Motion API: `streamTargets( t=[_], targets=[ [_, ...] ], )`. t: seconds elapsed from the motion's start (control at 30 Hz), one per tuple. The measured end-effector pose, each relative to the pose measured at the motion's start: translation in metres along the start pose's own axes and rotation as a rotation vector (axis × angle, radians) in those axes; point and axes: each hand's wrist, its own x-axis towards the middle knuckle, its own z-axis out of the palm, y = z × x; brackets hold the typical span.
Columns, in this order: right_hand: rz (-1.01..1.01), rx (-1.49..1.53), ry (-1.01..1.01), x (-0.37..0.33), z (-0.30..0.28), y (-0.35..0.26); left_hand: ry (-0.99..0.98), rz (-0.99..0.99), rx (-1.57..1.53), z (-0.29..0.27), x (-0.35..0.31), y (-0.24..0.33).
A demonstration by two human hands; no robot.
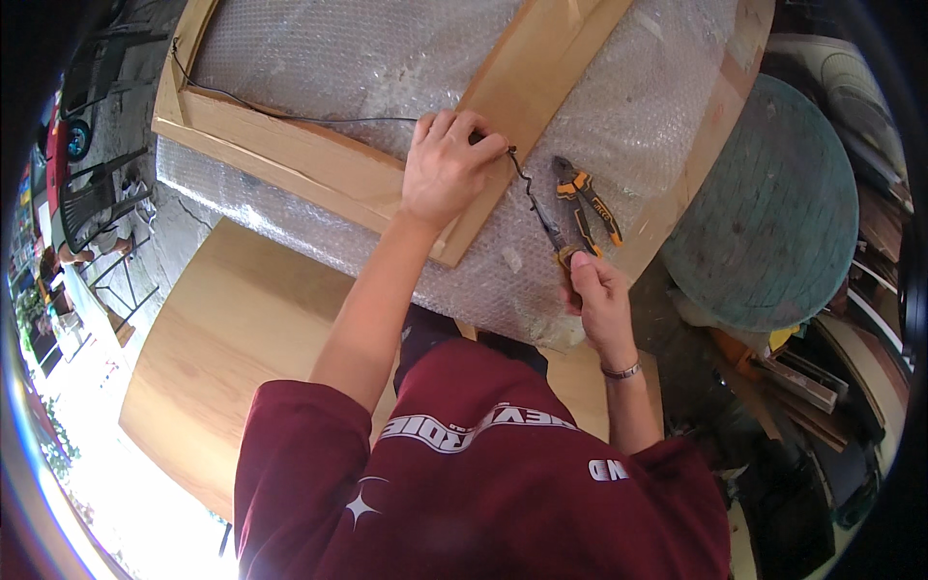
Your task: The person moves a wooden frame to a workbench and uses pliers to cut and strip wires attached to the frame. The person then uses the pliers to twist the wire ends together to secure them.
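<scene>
My left hand (449, 159) is closed over a thin black wire (338, 121), resting on a wooden frame (319, 145) near its corner. From that hand the wire runs left to the frame's far left corner, where it is fastened. Its other end (523, 176) comes out kinked on the right. My right hand (597, 295) grips slim-nosed pliers (553, 232), and their tip meets the kinked wire end. A second pair of pliers (585, 198), with black and orange handles, lies just beyond, its handles slightly apart and nobody holding it.
Bubble wrap (657, 106) covers the work surface under the frame. A round greenish tabletop (773, 203) stands at the right, beside stacked boards (802, 382). Below left is a wooden panel (222, 338). Dark chairs (92, 208) stand far left.
</scene>
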Motion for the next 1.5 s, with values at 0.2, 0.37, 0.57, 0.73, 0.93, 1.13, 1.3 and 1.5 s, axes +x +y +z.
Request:
streamTargets(
  t=[0.2,0.37,0.57,0.73,0.93,1.13,1.3,1.5],
  targets=[
    [0.497,1.434,-0.414,-0.011,0.035,0.038,0.001,0.002,-0.013,0.001,0.000,0.000],
    [0.326,1.207,-0.457,-0.003,0.021,0.038,-0.001,-0.005,0.006,0.000,0.000,0.003],
    [-0.224,-0.266,0.112,-0.018,0.022,0.032,-0.010,-0.014,0.004,0.000,0.000,0.002],
    [-0.829,-1.032,0.453,-0.013,0.010,0.032,-0.017,-0.004,-0.012,-0.001,-0.001,0.000],
    [-1.017,-1.239,0.393,0.012,-0.016,0.031,-0.005,0.010,-0.036,0.001,-0.001,-0.002],
    [-1.120,-1.344,0.334,0.019,-0.030,0.024,0.011,0.010,-0.024,-0.001,0.000,0.000],
    [-1.164,-1.341,0.343,0.025,-0.024,0.025,0.012,0.021,0.007,0.000,0.000,-0.001],
    [-1.184,-1.321,0.356,0.030,-0.019,0.025,0.008,0.019,0.012,0.000,-0.002,-0.001]
  ],
)
